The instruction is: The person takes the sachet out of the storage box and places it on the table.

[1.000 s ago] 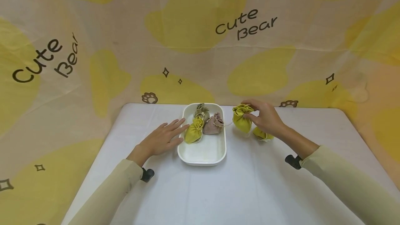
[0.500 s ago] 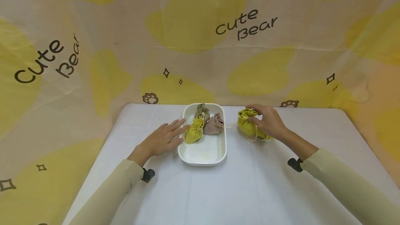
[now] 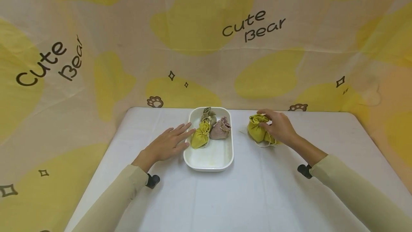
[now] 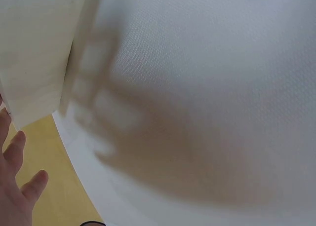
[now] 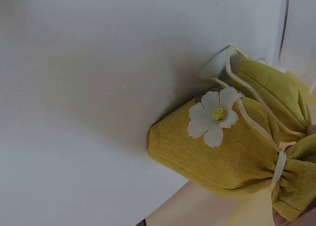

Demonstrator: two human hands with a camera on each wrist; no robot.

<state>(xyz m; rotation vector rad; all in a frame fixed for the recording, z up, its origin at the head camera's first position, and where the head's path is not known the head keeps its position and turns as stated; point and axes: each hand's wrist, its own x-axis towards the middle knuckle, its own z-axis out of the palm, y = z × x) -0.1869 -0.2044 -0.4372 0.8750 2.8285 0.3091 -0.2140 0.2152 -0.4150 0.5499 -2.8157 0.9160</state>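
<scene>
My right hand (image 3: 279, 128) pinches the gathered top of a yellow drawstring pouch (image 3: 255, 131) low over the table. A second yellow pouch (image 3: 269, 139) lies close against it, partly hidden beneath the hand. In the right wrist view, the nearer pouch (image 5: 212, 147) bears a white flower, and the other pouch (image 5: 271, 90) is behind it. My left hand (image 3: 165, 143) has its fingers extended at the left rim of a white tray (image 3: 209, 162). Inside are a yellow pouch (image 3: 200, 135), an olive-grey pouch (image 3: 209, 117) and a mauve pouch (image 3: 220, 129).
A white cloth covers the table (image 3: 225, 199). Behind it hangs a yellow-patterned backdrop (image 3: 206, 71) with printed words. The tray's outer wall (image 4: 39, 43) stands close to the left fingers in the left wrist view.
My right hand has carried its yellow pouch slightly right and down, up against the second yellow pouch. Its string has come away from the tray's edge. The left hand stays in place.
</scene>
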